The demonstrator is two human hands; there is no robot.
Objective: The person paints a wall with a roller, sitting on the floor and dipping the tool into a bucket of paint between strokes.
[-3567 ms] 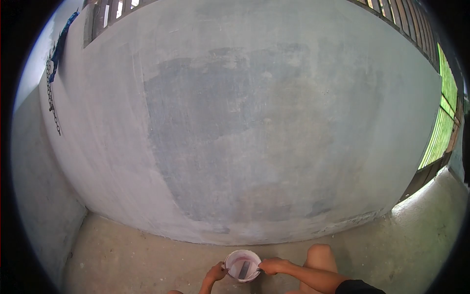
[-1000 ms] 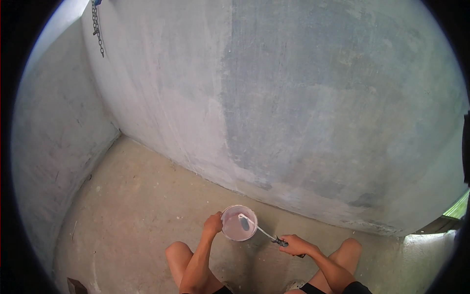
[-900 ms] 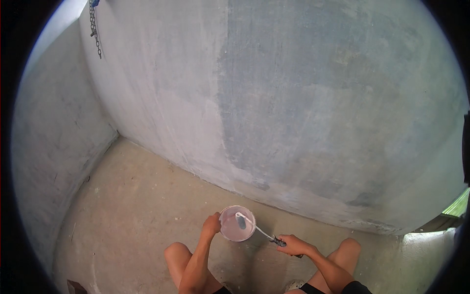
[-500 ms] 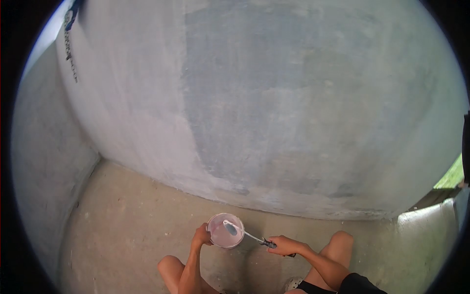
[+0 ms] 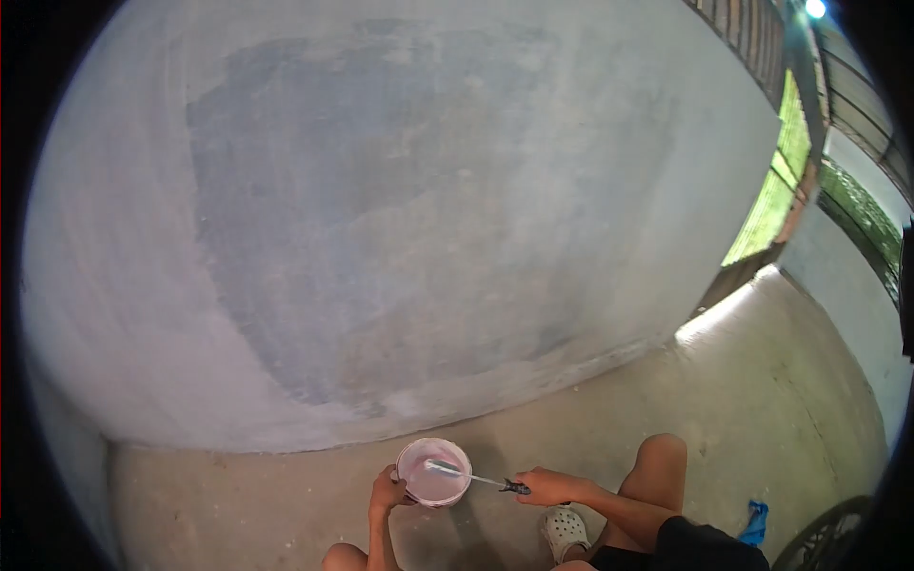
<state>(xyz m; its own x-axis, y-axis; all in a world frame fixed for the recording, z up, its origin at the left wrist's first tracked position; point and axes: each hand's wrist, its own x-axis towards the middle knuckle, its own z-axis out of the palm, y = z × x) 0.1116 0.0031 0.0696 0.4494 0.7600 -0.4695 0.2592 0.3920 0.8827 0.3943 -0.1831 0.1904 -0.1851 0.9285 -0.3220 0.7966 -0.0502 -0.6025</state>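
Note:
A round bucket [image 5: 466, 490] of pale pinkish paint [image 5: 425, 485] is in front of me at the bottom of the view. My left hand [image 5: 387, 490] grips its left side, with the fingers curled at the rim. My right hand [image 5: 543, 486] is wrapped around the dark handle of a paint roller [image 5: 487, 481]. From there the roller's thin rod crosses the bucket's right rim. Its whitish head lies over the paint inside the bucket.
A grey wall [image 5: 457, 209] with a darker patch rises ahead above the concrete floor [image 5: 248, 504]. My shoe [image 5: 566, 529] is right of the bucket. A blue item [image 5: 754, 523] and a dark wheel-like object [image 5: 826, 544] are at lower right. Bright openings [image 5: 766, 224] show at right.
My view has swung right, bringing in more of the openings, the blue item and the wheel-like object. The roller head lies flatter across the bucket; both hands keep their holds.

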